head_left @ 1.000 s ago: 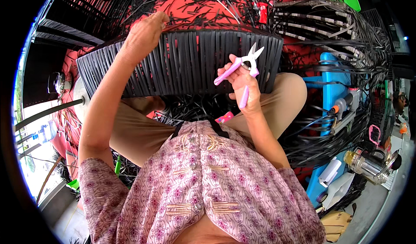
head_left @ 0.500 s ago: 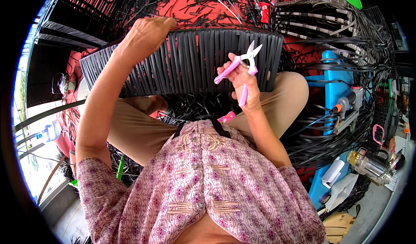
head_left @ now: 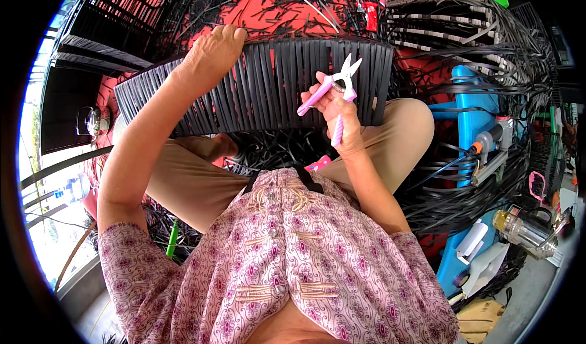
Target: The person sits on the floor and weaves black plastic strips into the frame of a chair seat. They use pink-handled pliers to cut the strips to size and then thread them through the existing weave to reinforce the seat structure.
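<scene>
Across my lap lies a long panel wrapped in black strips, with narrow gaps between the strips. My left hand reaches over its far edge, fingers curled down with the tips hidden. What those fingers hold, if anything, does not show. In my right hand, above the panel's right part, is a pair of pink-handled pruning shears. Their pale blades are spread and point away from me, touching nothing that I can see. One handle lies along my fingers, the other against the thumb side.
Cut black strips litter the red floor at the far side. Bundles of long black strips hang and pile at the right. Beside them are a blue stool, a power tool and a glass jar. Black slatted frames stand far left.
My right hand has shifted slightly left with the shears, whose blades stay spread. My left wrist and forearm have turned a little, the hand staying on the far edge.
</scene>
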`<state>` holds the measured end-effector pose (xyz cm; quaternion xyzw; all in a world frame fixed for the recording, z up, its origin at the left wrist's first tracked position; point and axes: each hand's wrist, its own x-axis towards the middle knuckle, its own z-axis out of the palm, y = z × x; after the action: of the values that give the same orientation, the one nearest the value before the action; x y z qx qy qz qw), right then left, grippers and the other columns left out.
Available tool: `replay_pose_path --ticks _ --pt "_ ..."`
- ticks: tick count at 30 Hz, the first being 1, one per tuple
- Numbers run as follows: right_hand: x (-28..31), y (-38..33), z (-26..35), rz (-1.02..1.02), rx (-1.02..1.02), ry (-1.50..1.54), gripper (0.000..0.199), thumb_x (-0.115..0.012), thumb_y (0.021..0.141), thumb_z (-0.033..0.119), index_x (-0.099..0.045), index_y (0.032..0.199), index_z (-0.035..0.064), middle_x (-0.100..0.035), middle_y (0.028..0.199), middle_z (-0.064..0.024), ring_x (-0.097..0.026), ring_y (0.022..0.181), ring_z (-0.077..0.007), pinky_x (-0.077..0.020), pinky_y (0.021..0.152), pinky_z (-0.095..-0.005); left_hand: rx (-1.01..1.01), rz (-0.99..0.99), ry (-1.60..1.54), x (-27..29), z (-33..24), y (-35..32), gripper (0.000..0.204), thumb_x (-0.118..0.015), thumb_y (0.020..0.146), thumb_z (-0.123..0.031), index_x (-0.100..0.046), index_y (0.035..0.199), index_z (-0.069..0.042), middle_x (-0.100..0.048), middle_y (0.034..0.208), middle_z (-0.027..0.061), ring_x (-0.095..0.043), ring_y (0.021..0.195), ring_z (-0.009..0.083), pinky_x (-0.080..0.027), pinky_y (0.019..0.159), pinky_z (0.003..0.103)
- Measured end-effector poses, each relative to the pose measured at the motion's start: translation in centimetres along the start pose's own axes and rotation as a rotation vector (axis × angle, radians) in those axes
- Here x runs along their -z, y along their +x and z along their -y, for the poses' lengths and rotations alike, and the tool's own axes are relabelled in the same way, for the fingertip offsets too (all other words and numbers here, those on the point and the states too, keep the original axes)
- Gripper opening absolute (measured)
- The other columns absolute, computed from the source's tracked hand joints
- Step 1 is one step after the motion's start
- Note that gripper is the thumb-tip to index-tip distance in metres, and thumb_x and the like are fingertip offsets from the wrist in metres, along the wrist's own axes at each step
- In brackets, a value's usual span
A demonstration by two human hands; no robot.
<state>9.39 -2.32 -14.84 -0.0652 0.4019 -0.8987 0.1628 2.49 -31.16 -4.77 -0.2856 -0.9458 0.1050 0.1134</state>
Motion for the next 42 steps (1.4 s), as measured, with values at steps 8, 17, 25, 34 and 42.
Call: replay_pose_path --ticks 8,17,25,34,42 --pt "0.1 0.1 0.0 -0.016 -0.009 -0.032 0.079 -0.066 0.088 0.043 -0.038 0.143 -0.0059 -0.058 0.118 -0.0126 -0.061 0.113 -0.0288 -0.0461 0.102 -0.0424 0.001 -0.065 0.029 -0.2 -0.7 -0.7 0.024 -0.056 0.076 0.001 -0.047 0.098 -0.002 -0.052 0.092 0.0137 -0.057 0.089 0.0293 -0.053 0.071 0.035" --pt "-3.6 0.0 3.1 -0.041 -0.116 -0.502 0.067 -0.067 0.086 0.030 -0.047 0.138 -0.0061 -0.060 0.107 -0.0056 -0.061 0.091 -0.0188 -0.0484 0.086 -0.0367 0.220 -0.119 -0.572 -1.5 3.0 -1.6 0.020 -0.059 0.092 -0.007 -0.053 0.110 -0.002 -0.067 0.093 0.0137 -0.067 0.089 0.0299 -0.052 0.078 0.039" --pt "-9.7 4.3 4.9 0.113 0.234 -1.682 0.062 -0.077 0.072 0.044 -0.062 0.107 -0.0043 -0.063 0.099 -0.0193 -0.064 0.093 -0.0354 -0.0513 0.084 -0.0436 0.369 0.119 -1.019 -1.1 5.5 -0.8 0.022 -0.061 0.087 0.000 -0.057 0.108 0.000 -0.064 0.089 0.0049 -0.063 0.089 0.0134 -0.050 0.080 0.027" --pt "-12.5 7.4 1.2 0.100 0.291 -1.994 0.042 -0.070 0.073 0.034 -0.066 0.090 -0.0035 -0.063 0.091 -0.0191 -0.066 0.083 -0.0334 -0.0514 0.079 -0.0435 0.388 0.112 -1.024 -2.1 5.8 -0.5 0.022 -0.062 0.087 0.000 -0.057 0.108 0.002 -0.064 0.089 0.0055 -0.063 0.088 0.0132 -0.052 0.081 0.027" --pt "-14.7 7.6 2.1 0.089 0.166 -2.054 0.046 -0.071 0.075 0.038 -0.067 0.092 -0.0042 -0.066 0.097 -0.0227 -0.068 0.090 -0.0357 -0.0528 0.084 -0.0444 0.467 -0.228 -1.025 -5.4 4.6 -4.0 0.027 -0.069 0.088 -0.015 -0.061 0.111 -0.002 -0.067 0.095 0.0080 -0.066 0.092 0.0176 -0.052 0.085 0.032"
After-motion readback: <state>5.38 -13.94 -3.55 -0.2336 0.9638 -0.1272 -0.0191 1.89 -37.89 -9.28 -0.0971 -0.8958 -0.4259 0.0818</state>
